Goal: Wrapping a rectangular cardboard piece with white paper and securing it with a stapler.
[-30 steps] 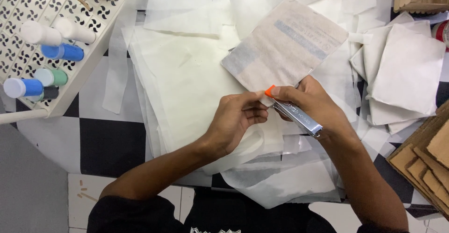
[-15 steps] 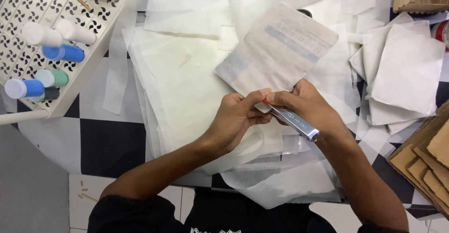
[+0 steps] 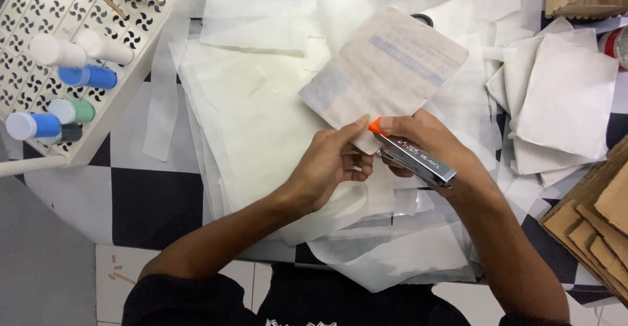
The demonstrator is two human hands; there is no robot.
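Holding a small metal stapler (image 3: 415, 157), the right hand (image 3: 428, 148) is wrapped tight around it. The left hand (image 3: 330, 166) pinches the bottom corner of a thin paper sheet (image 3: 386, 71). Paper looks light, floppy, easy to tear, so edges are best to hold. Behind lie more white papers (image 3: 562, 97) on the table (image 3: 150, 195).

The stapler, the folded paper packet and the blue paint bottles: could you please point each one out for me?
stapler (image 3: 418, 159), head view, middle of its metal top.
folded paper packet (image 3: 386, 71), head view, centre of its face.
blue paint bottles (image 3: 91, 76), head view, body of the upper one.
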